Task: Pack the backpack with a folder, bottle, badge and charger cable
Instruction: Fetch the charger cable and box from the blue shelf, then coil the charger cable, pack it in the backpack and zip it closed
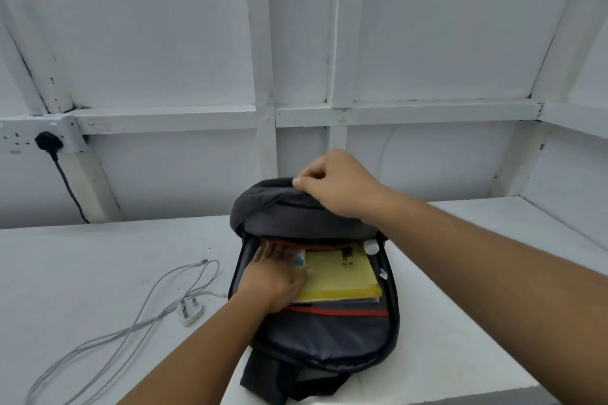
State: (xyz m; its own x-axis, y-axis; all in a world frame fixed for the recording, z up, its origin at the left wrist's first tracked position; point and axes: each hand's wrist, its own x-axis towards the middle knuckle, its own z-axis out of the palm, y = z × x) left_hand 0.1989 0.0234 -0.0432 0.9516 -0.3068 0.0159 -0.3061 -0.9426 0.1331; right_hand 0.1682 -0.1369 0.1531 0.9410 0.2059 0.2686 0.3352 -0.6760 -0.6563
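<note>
White tabletop (82,256) bears the open backpack (329,335), its flap (263,200) pinched up by the right hand (342,184) while the left hand (273,279) presses straight-fingered on the yellow folder (345,276) inside; the charger cable (190,311) lies outside, leftward, nearer the left hand, trailing toward the person

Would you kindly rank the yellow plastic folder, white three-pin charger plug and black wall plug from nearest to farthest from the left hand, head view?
1. Yellow plastic folder: under the left hand, inside the dark grey backpack.
2. White three-pin charger plug: on the white table, left of the hand.
3. Black wall plug: in the socket, far left.
</note>
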